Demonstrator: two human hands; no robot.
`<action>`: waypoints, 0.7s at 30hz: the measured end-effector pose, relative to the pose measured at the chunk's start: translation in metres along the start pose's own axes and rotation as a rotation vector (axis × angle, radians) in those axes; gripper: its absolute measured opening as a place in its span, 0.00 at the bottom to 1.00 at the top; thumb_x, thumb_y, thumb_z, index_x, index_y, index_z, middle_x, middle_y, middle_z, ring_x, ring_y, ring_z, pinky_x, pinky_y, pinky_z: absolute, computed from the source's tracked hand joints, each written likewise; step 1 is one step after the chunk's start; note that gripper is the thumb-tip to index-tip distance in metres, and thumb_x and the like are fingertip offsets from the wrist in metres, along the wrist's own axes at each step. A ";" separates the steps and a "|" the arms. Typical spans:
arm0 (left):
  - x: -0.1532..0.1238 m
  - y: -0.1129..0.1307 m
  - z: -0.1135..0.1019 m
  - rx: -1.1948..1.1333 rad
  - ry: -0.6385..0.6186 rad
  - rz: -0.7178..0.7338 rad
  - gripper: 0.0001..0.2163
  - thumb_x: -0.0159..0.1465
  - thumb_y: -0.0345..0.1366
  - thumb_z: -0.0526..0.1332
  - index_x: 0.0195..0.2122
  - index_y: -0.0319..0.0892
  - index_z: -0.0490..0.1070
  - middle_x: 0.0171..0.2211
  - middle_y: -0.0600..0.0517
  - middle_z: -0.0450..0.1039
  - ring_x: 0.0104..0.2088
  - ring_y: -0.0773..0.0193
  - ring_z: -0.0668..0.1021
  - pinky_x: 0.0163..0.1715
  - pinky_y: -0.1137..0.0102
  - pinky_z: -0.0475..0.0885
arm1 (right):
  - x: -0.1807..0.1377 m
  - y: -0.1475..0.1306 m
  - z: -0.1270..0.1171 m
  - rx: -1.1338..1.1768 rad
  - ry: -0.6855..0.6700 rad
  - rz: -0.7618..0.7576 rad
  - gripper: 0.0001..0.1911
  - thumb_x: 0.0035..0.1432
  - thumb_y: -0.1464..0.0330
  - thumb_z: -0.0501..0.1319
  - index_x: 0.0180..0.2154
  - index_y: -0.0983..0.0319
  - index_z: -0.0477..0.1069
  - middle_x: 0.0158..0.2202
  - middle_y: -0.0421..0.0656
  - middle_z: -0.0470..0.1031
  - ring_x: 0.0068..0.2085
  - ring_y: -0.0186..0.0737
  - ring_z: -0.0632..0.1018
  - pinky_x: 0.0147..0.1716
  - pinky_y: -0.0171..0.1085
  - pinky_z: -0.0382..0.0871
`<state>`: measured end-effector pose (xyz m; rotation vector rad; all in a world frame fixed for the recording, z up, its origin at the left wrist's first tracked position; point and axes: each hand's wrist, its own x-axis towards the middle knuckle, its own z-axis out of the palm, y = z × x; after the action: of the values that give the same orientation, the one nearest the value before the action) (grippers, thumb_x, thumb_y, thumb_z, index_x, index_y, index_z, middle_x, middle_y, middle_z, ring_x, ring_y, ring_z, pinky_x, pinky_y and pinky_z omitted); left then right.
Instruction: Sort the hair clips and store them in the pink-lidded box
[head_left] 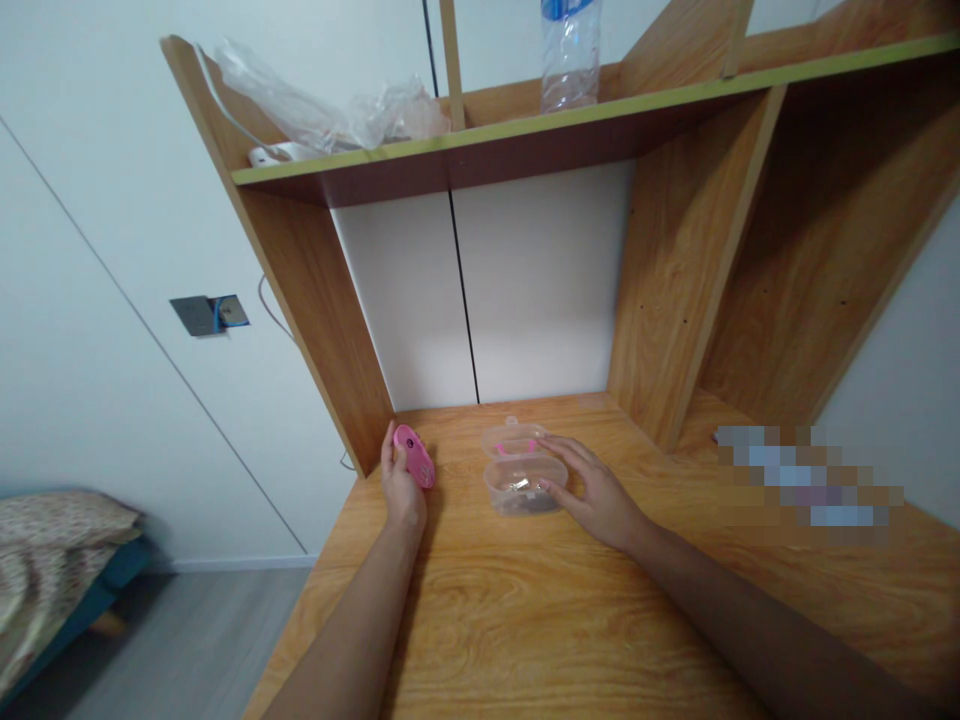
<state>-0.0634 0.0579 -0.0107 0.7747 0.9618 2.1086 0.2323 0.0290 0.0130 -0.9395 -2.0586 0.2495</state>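
Box (499,492) placed between left hand (403,487) and right hand (600,497)

The box is set on the desk (480,620), at the right fingers (571,448), with its lid (493,440) laid open behind it. Small items (519,485) are contained in it. The case (418,462) is held just right of the left fingers (388,448), apart from the box. Above the 2 hands, 1 shelf (525,140) is mounted; on it, 1 bag (330,120) is placed over the left fingers and 1 bottle (570,65) over the right fingers.

Pink case (415,457): we see smooth plastic
Box (517,505): clear, glossy plastic
Desktop (495,620): we see smooth, wood-grained surface
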 end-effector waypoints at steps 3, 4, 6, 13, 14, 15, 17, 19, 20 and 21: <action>-0.001 0.001 0.001 0.009 -0.005 -0.012 0.22 0.66 0.43 0.61 0.62 0.58 0.64 0.53 0.48 0.72 0.41 0.65 0.79 0.39 0.69 0.77 | 0.000 0.001 0.000 0.005 -0.002 -0.002 0.25 0.64 0.64 0.61 0.61 0.54 0.64 0.62 0.48 0.67 0.61 0.50 0.68 0.61 0.54 0.63; -0.001 0.001 0.001 0.018 -0.003 -0.010 0.22 0.66 0.44 0.60 0.62 0.57 0.64 0.52 0.48 0.73 0.41 0.65 0.79 0.39 0.69 0.77 | 0.000 0.001 0.000 0.005 -0.002 -0.001 0.25 0.63 0.64 0.61 0.61 0.54 0.64 0.62 0.48 0.67 0.61 0.50 0.68 0.61 0.54 0.63; -0.001 0.001 0.001 0.043 -0.010 0.001 0.22 0.66 0.44 0.60 0.62 0.57 0.64 0.51 0.48 0.73 0.40 0.65 0.79 0.39 0.69 0.77 | 0.000 0.002 0.001 0.003 -0.002 0.000 0.25 0.63 0.63 0.61 0.61 0.53 0.64 0.62 0.48 0.67 0.61 0.50 0.68 0.61 0.54 0.63; -0.002 -0.001 0.001 0.074 -0.036 0.011 0.23 0.67 0.45 0.59 0.63 0.55 0.63 0.49 0.48 0.74 0.40 0.66 0.79 0.42 0.68 0.77 | -0.001 0.002 0.000 0.014 0.011 -0.006 0.25 0.63 0.64 0.61 0.61 0.53 0.65 0.60 0.48 0.68 0.61 0.51 0.69 0.60 0.55 0.64; -0.002 -0.001 0.001 0.074 -0.033 0.012 0.23 0.67 0.45 0.59 0.63 0.55 0.62 0.49 0.48 0.75 0.40 0.66 0.79 0.42 0.68 0.77 | -0.001 0.002 0.000 0.015 0.010 -0.006 0.25 0.63 0.64 0.61 0.60 0.53 0.65 0.60 0.48 0.68 0.61 0.51 0.69 0.60 0.55 0.64; -0.002 -0.001 0.001 0.077 -0.033 0.015 0.23 0.67 0.45 0.58 0.63 0.55 0.62 0.49 0.48 0.75 0.41 0.65 0.79 0.43 0.68 0.77 | 0.000 0.002 0.000 0.015 0.010 -0.006 0.24 0.63 0.64 0.61 0.60 0.53 0.65 0.60 0.48 0.68 0.61 0.51 0.69 0.60 0.54 0.64; -0.002 -0.001 0.001 0.090 -0.033 0.026 0.23 0.68 0.45 0.58 0.63 0.55 0.62 0.49 0.48 0.75 0.42 0.64 0.80 0.43 0.67 0.77 | 0.000 0.001 0.000 0.016 0.008 -0.006 0.25 0.63 0.64 0.61 0.61 0.53 0.65 0.61 0.48 0.68 0.61 0.50 0.69 0.60 0.54 0.64; -0.002 0.000 0.001 0.107 -0.036 0.036 0.22 0.68 0.44 0.58 0.63 0.55 0.62 0.49 0.48 0.75 0.43 0.64 0.80 0.43 0.68 0.77 | 0.000 0.001 0.000 0.016 0.007 -0.007 0.25 0.63 0.64 0.61 0.61 0.53 0.65 0.61 0.48 0.68 0.61 0.50 0.69 0.61 0.54 0.64; -0.002 0.000 0.001 0.114 -0.037 0.039 0.22 0.68 0.44 0.58 0.63 0.55 0.62 0.50 0.48 0.75 0.44 0.64 0.80 0.42 0.69 0.77 | 0.000 0.001 0.000 0.016 0.008 -0.007 0.25 0.63 0.64 0.61 0.61 0.53 0.65 0.61 0.48 0.68 0.61 0.50 0.69 0.61 0.54 0.64; -0.002 0.000 0.000 0.120 -0.041 0.038 0.22 0.67 0.43 0.58 0.63 0.55 0.63 0.51 0.49 0.74 0.45 0.64 0.80 0.42 0.70 0.77 | 0.000 0.001 0.000 0.017 0.008 -0.007 0.25 0.63 0.64 0.61 0.60 0.53 0.65 0.61 0.48 0.68 0.61 0.51 0.69 0.60 0.54 0.64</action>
<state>-0.0619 0.0561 -0.0107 0.8994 1.0671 2.0744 0.2327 0.0295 0.0124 -0.9214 -2.0487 0.2585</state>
